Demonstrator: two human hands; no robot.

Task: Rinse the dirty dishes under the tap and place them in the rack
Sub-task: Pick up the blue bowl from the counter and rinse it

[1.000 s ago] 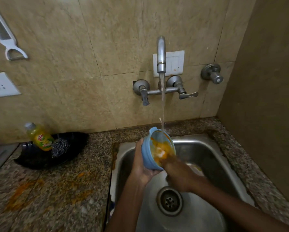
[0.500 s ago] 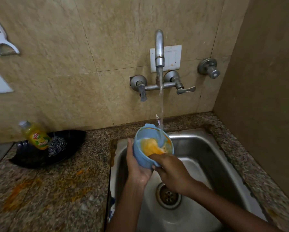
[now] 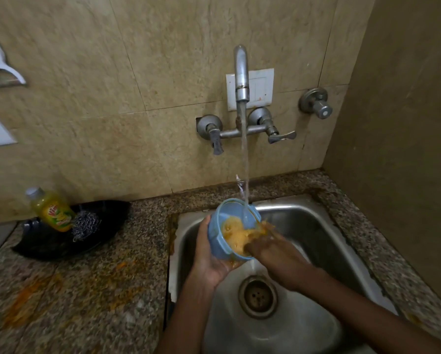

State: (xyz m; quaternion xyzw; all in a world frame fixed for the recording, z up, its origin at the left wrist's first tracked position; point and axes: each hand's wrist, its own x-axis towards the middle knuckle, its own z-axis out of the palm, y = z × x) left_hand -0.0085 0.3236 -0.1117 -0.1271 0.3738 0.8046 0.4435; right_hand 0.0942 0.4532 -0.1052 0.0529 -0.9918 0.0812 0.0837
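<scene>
A blue plastic bowl (image 3: 236, 227) is held over the steel sink (image 3: 306, 226), tilted so that its mouth faces the camera and to the right. It is cupped from below and from the left by the left hand (image 3: 209, 254), whose palm is turned up under the bowl's base and whose thumb is laid along the bowl's left wall. The inside of the bowl is coated with orange-yellow residue. The right hand (image 3: 273, 251) is placed at the bowl's right rim, with its fingers reached into the bowl and pressed against the soiled inner surface; the fingertips are hidden in residue and water, so how far they are curled cannot be told. Nothing is seen to be gripped by this hand.

A stream of water is let down from the wall-mounted tap (image 3: 241, 75) into the back part of the bowl. Both forearms are brought in from the lower edge of the view, the right one angled across the sink above the drain (image 3: 257, 296).

On the granite counter (image 3: 73, 290) to the left, a yellow dish-soap bottle (image 3: 52, 209) and a steel scrubber (image 3: 85, 223) are kept in a black tray (image 3: 107, 226), well apart from the hands. Orange stains are seen on the counter.
</scene>
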